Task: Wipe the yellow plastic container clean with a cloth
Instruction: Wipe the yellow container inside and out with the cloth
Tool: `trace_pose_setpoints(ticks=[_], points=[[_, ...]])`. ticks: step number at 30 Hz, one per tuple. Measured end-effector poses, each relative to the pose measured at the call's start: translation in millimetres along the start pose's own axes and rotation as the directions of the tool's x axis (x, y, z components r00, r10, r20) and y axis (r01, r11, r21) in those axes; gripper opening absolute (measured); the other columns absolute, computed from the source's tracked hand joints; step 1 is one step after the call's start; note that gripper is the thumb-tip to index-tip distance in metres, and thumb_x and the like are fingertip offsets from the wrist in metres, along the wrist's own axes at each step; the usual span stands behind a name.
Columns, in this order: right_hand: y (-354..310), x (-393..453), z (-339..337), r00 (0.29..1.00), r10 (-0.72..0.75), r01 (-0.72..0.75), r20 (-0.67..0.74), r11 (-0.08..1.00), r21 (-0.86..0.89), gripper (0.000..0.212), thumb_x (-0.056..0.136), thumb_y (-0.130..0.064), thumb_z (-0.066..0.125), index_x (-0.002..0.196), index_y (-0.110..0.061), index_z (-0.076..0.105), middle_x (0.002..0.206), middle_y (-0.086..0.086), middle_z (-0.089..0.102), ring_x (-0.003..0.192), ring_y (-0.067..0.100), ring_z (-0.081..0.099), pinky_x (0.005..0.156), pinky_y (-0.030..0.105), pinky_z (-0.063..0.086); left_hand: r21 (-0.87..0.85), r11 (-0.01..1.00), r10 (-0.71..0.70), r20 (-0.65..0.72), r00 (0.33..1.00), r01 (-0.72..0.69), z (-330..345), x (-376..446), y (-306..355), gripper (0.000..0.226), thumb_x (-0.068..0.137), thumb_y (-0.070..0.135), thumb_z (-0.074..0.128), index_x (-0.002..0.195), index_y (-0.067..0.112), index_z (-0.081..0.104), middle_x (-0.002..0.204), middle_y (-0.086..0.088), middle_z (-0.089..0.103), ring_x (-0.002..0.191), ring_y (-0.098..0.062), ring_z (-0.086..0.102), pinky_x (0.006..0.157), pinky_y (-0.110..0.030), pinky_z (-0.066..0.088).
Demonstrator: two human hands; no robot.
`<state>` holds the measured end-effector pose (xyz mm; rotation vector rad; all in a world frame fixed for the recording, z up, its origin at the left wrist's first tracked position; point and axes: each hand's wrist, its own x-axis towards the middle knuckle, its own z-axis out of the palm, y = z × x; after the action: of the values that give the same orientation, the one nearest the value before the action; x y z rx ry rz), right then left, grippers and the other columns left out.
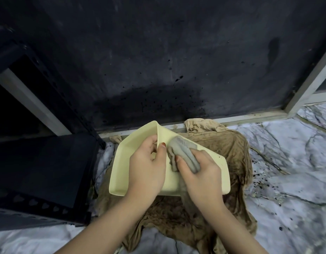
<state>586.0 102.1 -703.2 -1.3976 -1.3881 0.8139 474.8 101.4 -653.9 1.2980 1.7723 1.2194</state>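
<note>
A pale yellow plastic container [122,162] is tilted on its side over a brown cloth on the floor, its open side facing left. My left hand [147,165] grips its upper wall, thumb outside and fingers inside. My right hand [200,173] holds a bunched grey cloth [184,153] and presses it against the container's outer wall, just right of my left thumb. Part of the container's near edge is hidden behind both hands.
A crumpled, dirt-stained brown cloth [231,149] lies under the container on a white marbled floor [286,153] speckled with dark dirt. A dark wall panel [158,61] with a metal frame stands behind. A black metal shelf unit [39,171] sits close on the left.
</note>
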Motion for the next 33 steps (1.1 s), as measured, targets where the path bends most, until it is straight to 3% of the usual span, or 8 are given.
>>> trace_pose_setpoints(ticks=[6,9,13,17,20,23,27,33], points=[[7.8,23.1,-1.3,0.997,0.071,-0.071,-0.023,0.997,0.009,0.012,0.082,-0.025,0.063,0.09,-0.017,0.069,0.088,0.0,0.068,0.082,0.012,0.061,0.075,0.027,0.048,-0.039,0.999,-0.014,-0.018,1.0,0.013,-0.3,-0.2,-1.5,0.016,0.092,0.02,0.049,0.096,0.027,0.063,0.084,0.002,0.071,0.075,-0.022,0.065,0.071,-0.042,0.053],[25.4,33.3,-6.7,0.99,0.132,-0.134,-0.049,0.991,-0.026,0.014,0.083,-0.025,0.062,0.088,-0.014,0.07,0.086,0.007,0.068,0.079,0.02,0.062,0.074,0.035,0.049,-0.045,0.999,-0.019,-0.011,1.0,0.018,-1.5,0.1,-1.4,0.016,0.092,0.02,0.049,0.095,0.027,0.063,0.085,0.002,0.071,0.074,-0.02,0.064,0.068,-0.036,0.052],[46.8,42.0,-19.9,0.97,0.22,-0.228,-0.098,0.97,-0.081,0.017,0.085,-0.024,0.06,0.075,-0.011,0.064,0.067,0.007,0.064,0.064,0.02,0.057,0.057,0.031,0.041,-0.049,0.998,-0.034,0.0,0.999,0.034,-1.6,1.9,-2.2,0.019,0.092,0.02,0.049,0.087,0.035,0.059,0.083,0.008,0.069,0.07,-0.008,0.061,0.06,-0.021,0.045],[71.3,41.5,-32.5,0.934,0.318,-0.335,-0.162,0.937,-0.094,0.021,0.086,-0.025,0.059,0.071,-0.009,0.058,0.059,0.003,0.057,0.058,0.019,0.051,0.052,0.027,0.037,-0.054,0.998,-0.034,0.003,0.999,0.034,-1.2,3.4,-3.9,0.018,0.092,0.021,0.049,0.086,0.035,0.059,0.082,0.007,0.069,0.069,-0.006,0.059,0.056,-0.014,0.041],[90.3,34.6,-41.9,0.896,0.394,-0.416,-0.204,0.905,-0.083,0.021,0.086,-0.025,0.059,0.069,-0.012,0.056,0.058,0.0,0.054,0.06,0.022,0.05,0.053,0.031,0.035,-0.065,0.997,-0.044,-0.001,0.999,0.044,0.5,3.3,-5.4,0.015,0.092,0.022,0.048,0.093,0.029,0.062,0.082,0.007,0.069,0.065,-0.002,0.058,0.056,-0.013,0.041],[96.5,26.2,-46.5,0.87,0.432,-0.454,-0.24,0.89,-0.043,0.02,0.087,-0.024,0.058,0.072,-0.012,0.059,0.06,0.001,0.055,0.064,0.026,0.052,0.053,0.031,0.035,-0.065,0.997,-0.042,0.005,0.999,0.042,2.6,-0.3,-4.8,0.016,0.092,0.023,0.048,0.098,0.027,0.062,0.084,0.005,0.069,0.07,-0.011,0.062,0.061,-0.022,0.046],[76.5,10.9,-36.2,0.883,0.393,-0.413,-0.256,0.91,-0.026,0.016,0.086,-0.024,0.059,0.079,-0.011,0.066,0.07,0.009,0.063,0.07,0.027,0.056,0.057,0.031,0.036,-0.053,0.998,-0.018,0.008,1.0,0.018,3.7,-3.9,-1.9,0.016,0.092,0.022,0.048,0.097,0.027,0.062,0.085,0.005,0.069,0.072,-0.011,0.062,0.065,-0.027,0.049],[8.3,3.4,2.2,0.99,0.095,-0.101,-0.104,0.993,-0.056,0.019,0.08,-0.035,0.056,0.081,-0.018,0.065,0.079,0.002,0.064,0.075,0.018,0.058,0.066,0.031,0.044,-0.013,1.0,-0.003,0.002,1.0,0.003,0.4,-1.0,-3.0,0.016,0.092,0.022,0.048,0.097,0.025,0.063,0.084,0.005,0.069,0.073,-0.013,0.063,0.065,-0.026,0.047]])
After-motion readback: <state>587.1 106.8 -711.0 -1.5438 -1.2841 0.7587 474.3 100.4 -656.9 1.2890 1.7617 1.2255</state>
